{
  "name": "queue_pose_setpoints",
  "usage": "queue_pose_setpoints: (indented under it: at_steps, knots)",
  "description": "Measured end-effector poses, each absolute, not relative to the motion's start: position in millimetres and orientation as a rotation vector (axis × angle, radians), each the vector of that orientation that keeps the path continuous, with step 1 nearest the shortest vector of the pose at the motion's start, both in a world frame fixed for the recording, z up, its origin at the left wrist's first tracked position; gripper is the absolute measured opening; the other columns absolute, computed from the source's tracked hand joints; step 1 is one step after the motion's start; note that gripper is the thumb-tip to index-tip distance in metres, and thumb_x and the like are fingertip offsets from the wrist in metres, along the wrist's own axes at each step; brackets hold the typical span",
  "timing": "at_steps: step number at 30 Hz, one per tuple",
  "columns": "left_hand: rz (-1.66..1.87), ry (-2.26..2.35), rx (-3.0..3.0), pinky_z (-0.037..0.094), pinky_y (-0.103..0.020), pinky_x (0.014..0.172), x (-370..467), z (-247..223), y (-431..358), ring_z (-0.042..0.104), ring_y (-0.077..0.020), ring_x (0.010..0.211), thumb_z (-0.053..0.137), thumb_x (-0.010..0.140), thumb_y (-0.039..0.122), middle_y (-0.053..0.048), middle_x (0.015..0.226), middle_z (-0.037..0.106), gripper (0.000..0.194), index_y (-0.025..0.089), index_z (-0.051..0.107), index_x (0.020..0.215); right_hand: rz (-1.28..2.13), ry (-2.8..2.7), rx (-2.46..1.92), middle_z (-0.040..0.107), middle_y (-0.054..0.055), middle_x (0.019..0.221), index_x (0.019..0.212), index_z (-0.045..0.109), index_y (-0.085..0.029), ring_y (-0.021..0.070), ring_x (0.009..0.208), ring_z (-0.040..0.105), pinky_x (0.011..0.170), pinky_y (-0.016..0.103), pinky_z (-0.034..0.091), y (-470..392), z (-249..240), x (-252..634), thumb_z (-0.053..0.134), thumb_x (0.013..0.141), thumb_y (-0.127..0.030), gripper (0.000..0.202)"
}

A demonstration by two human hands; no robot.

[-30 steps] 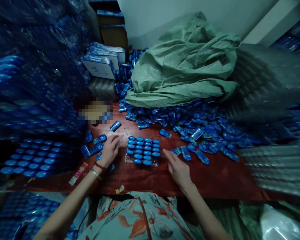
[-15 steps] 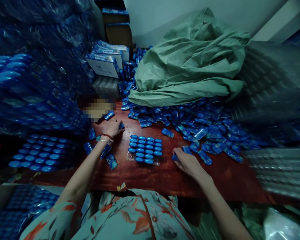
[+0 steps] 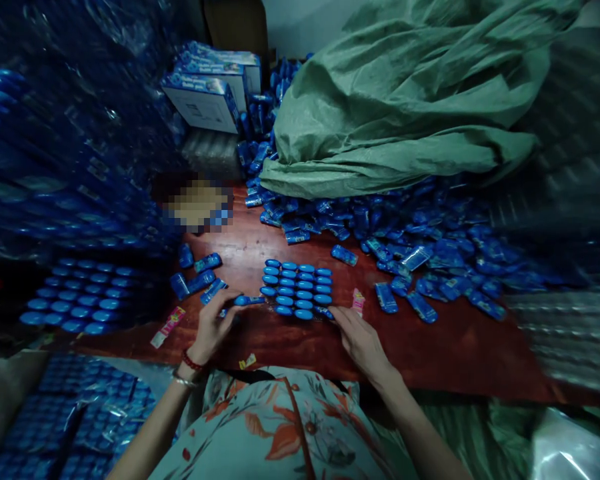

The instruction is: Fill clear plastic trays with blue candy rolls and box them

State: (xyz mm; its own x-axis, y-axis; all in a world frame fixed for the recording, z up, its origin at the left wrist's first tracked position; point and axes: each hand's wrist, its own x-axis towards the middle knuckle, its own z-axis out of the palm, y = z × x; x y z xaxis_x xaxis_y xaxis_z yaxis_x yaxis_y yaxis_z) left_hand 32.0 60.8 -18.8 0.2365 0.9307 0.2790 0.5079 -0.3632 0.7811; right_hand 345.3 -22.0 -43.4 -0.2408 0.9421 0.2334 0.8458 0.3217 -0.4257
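In the middle of the table a block of small blue containers (image 3: 304, 285) stands in rows, rounded tops up, in a clear tray mostly hidden beneath them. My left hand (image 3: 215, 325) is left of the block, its fingers closed on a blue container (image 3: 250, 301) lying sideways with one end at the block's edge. At the near right corner, my right hand (image 3: 359, 337) has its fingertips on another blue container (image 3: 324, 312), partly covered by them. Loose blue containers (image 3: 200, 281) lie beyond my left hand. A pink strip (image 3: 359, 301) rests beside my right fingers.
Blue containers (image 3: 430, 247) are heaped at the back right beneath a green sheet (image 3: 400, 113). Filled trays (image 3: 85, 293) are stacked left; clear empty trays (image 3: 575, 333) stand right. White-and-blue boxes (image 3: 203, 103) stand behind. Another pink strip (image 3: 167, 327) and a yellow scrap (image 3: 247, 361) lie near the front edge.
My left hand has come nearer, to the block's left side with a container. My right hand has moved left to the near right corner. Two pink strips now show on the table.
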Motion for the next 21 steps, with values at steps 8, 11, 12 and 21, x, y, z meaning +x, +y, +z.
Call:
queue_pose_setpoints:
  at_steps: [8, 11, 12, 21]
  knots:
    - [0.748, 1.024, 2.544, 0.052, -0.026, 0.076, 51.4, -38.1, 59.1, 0.060, -0.0150, 0.088, 0.033, 0.090, 0.009, -0.009, 0.098, 0.060, 0.035, 0.018, 0.049, 0.120, 0.028, -2.710, -1.644, 0.061, 0.008, 0.090, 0.119, 0.051, -0.013, 0.0193, 0.082, 0.056, 0.073, 0.030, 0.047, 0.1, 1.3, 338.0, 0.038, 0.080, 0.000, 0.043]
    - [0.687, 0.933, 2.617, 0.052, -0.025, 0.073, 50.7, -38.8, 58.9, 0.059, -0.0143, 0.086, 0.031, 0.090, 0.007, -0.010, 0.098, 0.058, 0.039, 0.018, 0.043, 0.125, 0.008, -2.825, -1.654, 0.060, 0.008, 0.086, 0.117, 0.051, -0.011, 0.0198, 0.079, 0.056, 0.069, 0.030, 0.046, 4.9, 7.5, 328.9, 0.041, 0.078, 0.001, 0.042]
    - [0.682, 0.919, 2.631, 0.052, -0.025, 0.072, 50.7, -38.7, 58.4, 0.059, -0.0142, 0.085, 0.030, 0.090, 0.007, -0.010, 0.097, 0.058, 0.039, 0.018, 0.042, 0.125, 0.008, -2.855, -1.653, 0.060, 0.009, 0.085, 0.116, 0.052, -0.011, 0.0200, 0.079, 0.056, 0.068, 0.030, 0.045, 6.2, 8.7, 325.8, 0.042, 0.078, 0.002, 0.042]
    - [0.160, 0.805, 2.618, 0.049, -0.027, 0.070, 62.3, -9.5, 77.0, 0.056, -0.0157, 0.082, 0.036, 0.087, 0.006, -0.006, 0.096, 0.055, 0.026, 0.020, 0.051, 0.102, 0.127, -2.982, -1.642, 0.061, 0.010, 0.091, 0.116, 0.052, -0.013, 0.0190, 0.075, 0.058, 0.061, 0.029, 0.042, 18.6, 18.1, 320.3, 0.046, 0.082, -0.005, 0.036]
